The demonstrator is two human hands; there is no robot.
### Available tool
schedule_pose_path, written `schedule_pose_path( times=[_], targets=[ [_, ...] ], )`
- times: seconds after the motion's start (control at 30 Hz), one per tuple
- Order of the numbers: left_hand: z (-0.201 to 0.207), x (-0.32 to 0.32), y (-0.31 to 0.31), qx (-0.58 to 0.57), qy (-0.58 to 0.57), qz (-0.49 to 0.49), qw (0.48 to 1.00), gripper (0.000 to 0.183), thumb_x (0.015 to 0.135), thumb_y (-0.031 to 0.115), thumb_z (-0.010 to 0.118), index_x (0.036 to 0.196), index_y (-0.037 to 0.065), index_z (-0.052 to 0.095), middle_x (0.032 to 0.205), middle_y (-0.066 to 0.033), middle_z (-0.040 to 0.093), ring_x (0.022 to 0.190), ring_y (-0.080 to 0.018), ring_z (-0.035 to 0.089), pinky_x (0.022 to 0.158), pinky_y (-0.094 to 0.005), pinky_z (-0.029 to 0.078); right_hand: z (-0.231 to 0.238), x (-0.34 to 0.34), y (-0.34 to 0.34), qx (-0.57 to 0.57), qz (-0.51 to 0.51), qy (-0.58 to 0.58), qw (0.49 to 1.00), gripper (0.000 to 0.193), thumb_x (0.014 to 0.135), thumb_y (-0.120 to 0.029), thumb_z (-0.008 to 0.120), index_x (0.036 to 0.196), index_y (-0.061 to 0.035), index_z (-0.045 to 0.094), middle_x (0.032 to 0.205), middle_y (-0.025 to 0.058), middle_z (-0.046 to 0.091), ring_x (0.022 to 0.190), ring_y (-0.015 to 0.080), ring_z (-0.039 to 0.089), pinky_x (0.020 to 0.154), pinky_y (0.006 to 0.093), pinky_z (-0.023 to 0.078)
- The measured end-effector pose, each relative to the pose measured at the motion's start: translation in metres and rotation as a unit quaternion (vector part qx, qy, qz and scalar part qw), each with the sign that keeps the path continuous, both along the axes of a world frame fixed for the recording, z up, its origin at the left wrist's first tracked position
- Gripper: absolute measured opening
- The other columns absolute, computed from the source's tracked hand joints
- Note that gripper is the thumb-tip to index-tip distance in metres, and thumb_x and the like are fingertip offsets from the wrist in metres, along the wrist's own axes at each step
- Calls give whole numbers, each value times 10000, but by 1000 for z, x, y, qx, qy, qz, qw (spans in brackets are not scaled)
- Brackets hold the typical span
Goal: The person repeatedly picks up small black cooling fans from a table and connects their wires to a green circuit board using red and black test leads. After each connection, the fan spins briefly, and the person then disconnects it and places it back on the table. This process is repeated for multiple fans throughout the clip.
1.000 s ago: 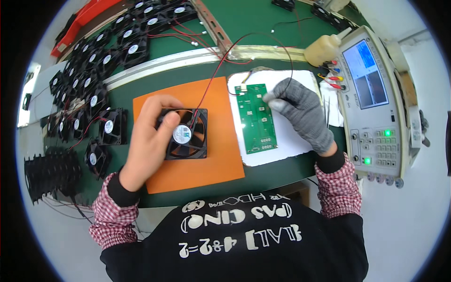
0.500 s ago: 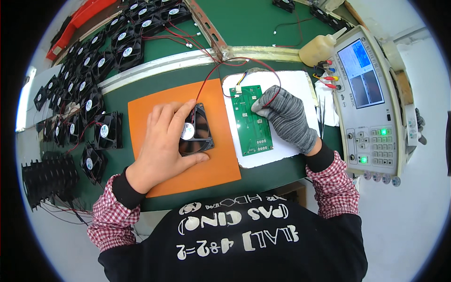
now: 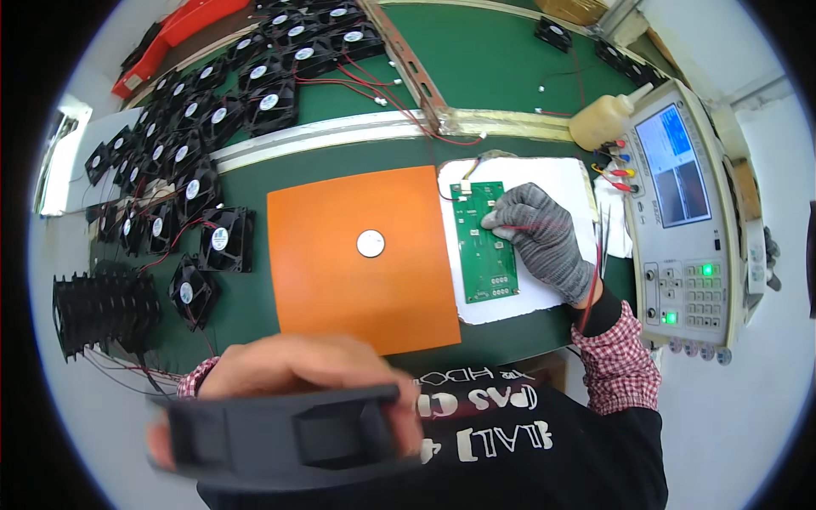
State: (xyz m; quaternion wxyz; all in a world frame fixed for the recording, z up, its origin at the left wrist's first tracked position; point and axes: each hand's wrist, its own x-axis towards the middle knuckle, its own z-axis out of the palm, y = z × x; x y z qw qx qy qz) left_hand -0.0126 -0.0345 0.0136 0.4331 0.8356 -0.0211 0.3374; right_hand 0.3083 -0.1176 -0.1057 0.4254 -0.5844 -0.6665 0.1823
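Note:
My bare left hand (image 3: 297,361) is wrapped round a black cooling fan (image 3: 285,438), lifted close to the camera and turned edge-on, slightly blurred. In a grey glove, my right hand (image 3: 548,242) pinches a thin red cable (image 3: 593,293) at the right side of a green circuit board (image 3: 482,268); the cable's end is hidden by the fingers. That board lies on a white sheet (image 3: 535,308) and has a small cable plugged in at its top. To its left, a small round white disc (image 3: 371,244) rests on an orange mat (image 3: 340,306).
Many black fans (image 3: 225,240) cover the left and back left of the green bench, several stacked (image 3: 106,310) at the far left. A metal rail (image 3: 408,64) divides the back. On the right stand a tester with a screen (image 3: 671,166) and a cream squeeze bottle (image 3: 602,123).
My left hand has lifted the fan off the orange mat toward me and tipped it edge-on, uncovering the white disc. My right hand stays at the board; the view has shifted slightly.

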Motion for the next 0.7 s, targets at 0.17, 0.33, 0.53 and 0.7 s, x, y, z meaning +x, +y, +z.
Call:
schedule_pose_path(
  times=[0.17,0.33,0.53,0.7],
  targets=[
    [5,55,20,391,-34,156,906,623,712,315,777,1232,52,554,1245,-204,558,1060,-337,576,836,-448,488,-3,-3,4,6,5,-8,1000,229,745,22,706,946,-86,707,934,81,626,899,257,635,804,344,527],
    [-34,121,134,361,-13,363,859,689,680,345,805,1246,54,543,1229,-168,554,1100,-333,544,881,-456,472,2,-3,-4,37,-23,45,998,157,828,9,675,960,-73,697,922,79,662,873,222,646,779,325,517],
    [-99,54,233,417,364,517,653,267,738,262,755,881,54,670,950,-112,590,979,-314,545,787,-449,453,10,-3,0,81,-67,66,992,177,816,-54,723,986,-50,677,942,83,656,833,178,639,753,300,510],
    [-46,72,131,386,149,324,851,97,721,67,662,723,46,568,810,-103,491,794,-311,488,707,-422,384,22,-10,-11,128,-112,-10,985,370,778,-50,754,1132,-62,646,1143,123,626,890,173,645,803,312,542]
  ],
)
